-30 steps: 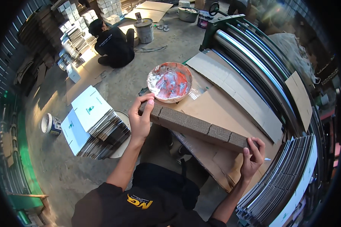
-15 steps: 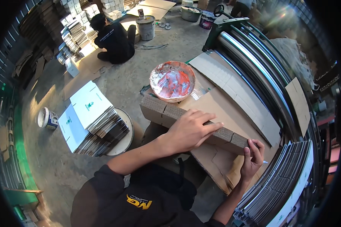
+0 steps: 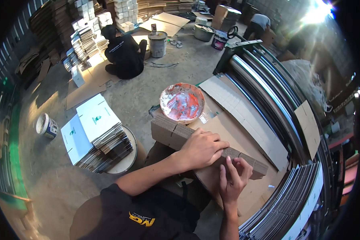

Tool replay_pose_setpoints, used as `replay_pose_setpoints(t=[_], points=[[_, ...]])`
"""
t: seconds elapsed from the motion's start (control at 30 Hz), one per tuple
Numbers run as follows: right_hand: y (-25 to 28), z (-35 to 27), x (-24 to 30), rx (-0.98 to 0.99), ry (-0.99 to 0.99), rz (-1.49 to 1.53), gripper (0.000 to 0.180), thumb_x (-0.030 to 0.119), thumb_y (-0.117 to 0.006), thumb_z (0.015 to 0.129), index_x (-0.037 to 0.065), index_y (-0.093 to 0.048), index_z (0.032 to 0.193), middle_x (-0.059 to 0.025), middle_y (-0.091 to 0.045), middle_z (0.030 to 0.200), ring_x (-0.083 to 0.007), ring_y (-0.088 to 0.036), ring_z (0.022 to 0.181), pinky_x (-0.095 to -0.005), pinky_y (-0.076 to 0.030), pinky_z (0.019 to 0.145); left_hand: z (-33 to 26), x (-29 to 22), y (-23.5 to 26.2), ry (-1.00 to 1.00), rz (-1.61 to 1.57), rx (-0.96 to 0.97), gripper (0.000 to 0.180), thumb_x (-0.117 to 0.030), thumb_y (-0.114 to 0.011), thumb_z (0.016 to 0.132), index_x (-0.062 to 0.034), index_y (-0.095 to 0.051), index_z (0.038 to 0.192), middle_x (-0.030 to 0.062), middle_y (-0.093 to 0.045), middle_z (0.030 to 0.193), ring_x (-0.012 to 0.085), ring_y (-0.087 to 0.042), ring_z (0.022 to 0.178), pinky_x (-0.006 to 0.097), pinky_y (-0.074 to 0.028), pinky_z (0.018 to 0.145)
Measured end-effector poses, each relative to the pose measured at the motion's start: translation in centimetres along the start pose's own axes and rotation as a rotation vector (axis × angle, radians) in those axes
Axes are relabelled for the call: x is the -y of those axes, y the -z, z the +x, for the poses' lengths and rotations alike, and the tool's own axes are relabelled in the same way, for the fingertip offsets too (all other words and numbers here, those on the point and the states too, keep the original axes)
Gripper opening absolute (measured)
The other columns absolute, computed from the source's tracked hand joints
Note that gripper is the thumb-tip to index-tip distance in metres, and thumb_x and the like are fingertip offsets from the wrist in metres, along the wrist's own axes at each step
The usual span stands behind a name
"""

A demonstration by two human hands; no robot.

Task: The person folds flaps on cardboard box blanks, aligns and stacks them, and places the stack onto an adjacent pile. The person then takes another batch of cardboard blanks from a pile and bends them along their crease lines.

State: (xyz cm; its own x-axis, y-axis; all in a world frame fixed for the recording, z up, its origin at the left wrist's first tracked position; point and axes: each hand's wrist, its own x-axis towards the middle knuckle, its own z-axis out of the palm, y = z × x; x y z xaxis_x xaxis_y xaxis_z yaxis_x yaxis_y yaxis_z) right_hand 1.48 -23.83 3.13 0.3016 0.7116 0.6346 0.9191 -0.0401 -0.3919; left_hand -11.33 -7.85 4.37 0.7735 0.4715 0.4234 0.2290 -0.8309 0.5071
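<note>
Concrete floor (image 3: 142, 88) in here, somebody in black (image 3: 126, 58) sitting further back, and up close a bundle of cardboard sheets (image 3: 169, 130) standing on edge at the near side of a cardboard-covered bench (image 3: 224, 130). Left hand (image 3: 199, 149) is cupped over the top edges, seems like to keep them level; can't tell if the thumb's gripping. Right hand (image 3: 235, 180) bends up against the near side, fingers fairly narrow, probably steadying it; grip's hard to judge too. Bowl (image 3: 167, 97) of white-and-red paste sits just beyond, handy to reach I guess.
</note>
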Motion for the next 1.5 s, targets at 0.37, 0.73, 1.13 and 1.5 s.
replay_pose_setpoints(t=[0.37,0.73,1.13,1.5], points=[[-0.7,0.9,-0.9,-0.032,0.121,-0.024,0.022,0.008,-0.082,0.084,0.011,-0.08,0.106,-0.0049,-0.064,0.099,-0.0231,-0.06,0.092,-0.0387,-0.038,0.09,0.0,-0.2,0.5,0.038,0.023,0.108,0.03,-0.027,-0.066,0.095,-0.0172,-0.076,0.121,0.0068,-0.073,0.102,0.0275,-0.072,0.101,0.045,-0.048,0.097],[-0.9,0.0,-0.8,-0.064,0.101,-0.113,0.021,0.007,-0.079,0.089,0.008,-0.079,0.11,-0.0056,-0.062,0.101,-0.0245,-0.059,0.098,-0.0404,-0.037,0.096,0.3,0.0,-0.1,0.057,0.027,0.064,0.037,-0.027,-0.065,0.092,-0.0178,-0.077,0.125,0.0069,-0.074,0.095,0.0273,-0.073,0.096,0.044,-0.049,0.093],[-0.5,-0.7,-1.3,0.0,0.062,-0.193,0.032,0.008,-0.082,0.085,0.006,-0.076,0.117,-0.0102,-0.064,0.108,-0.0282,-0.06,0.107,-0.0412,-0.04,0.101,1.0,-0.5,0.7,0.112,-0.017,0.157,0.034,-0.026,-0.062,0.091,-0.0142,-0.08,0.118,0.0129,-0.077,0.097,0.0311,-0.074,0.097,0.045,-0.05,0.095],[-0.6,-0.7,-1.4,-0.02,0.032,-0.148,0.032,0.012,-0.083,0.084,0.009,-0.078,0.115,-0.0096,-0.064,0.11,-0.0286,-0.06,0.107,-0.0432,-0.039,0.103,1.0,-0.3,0.1,0.125,-0.038,0.086,0.029,-0.024,-0.062,0.091,-0.0125,-0.081,0.11,0.0123,-0.078,0.096,0.0298,-0.074,0.096,0.045,-0.05,0.094]])
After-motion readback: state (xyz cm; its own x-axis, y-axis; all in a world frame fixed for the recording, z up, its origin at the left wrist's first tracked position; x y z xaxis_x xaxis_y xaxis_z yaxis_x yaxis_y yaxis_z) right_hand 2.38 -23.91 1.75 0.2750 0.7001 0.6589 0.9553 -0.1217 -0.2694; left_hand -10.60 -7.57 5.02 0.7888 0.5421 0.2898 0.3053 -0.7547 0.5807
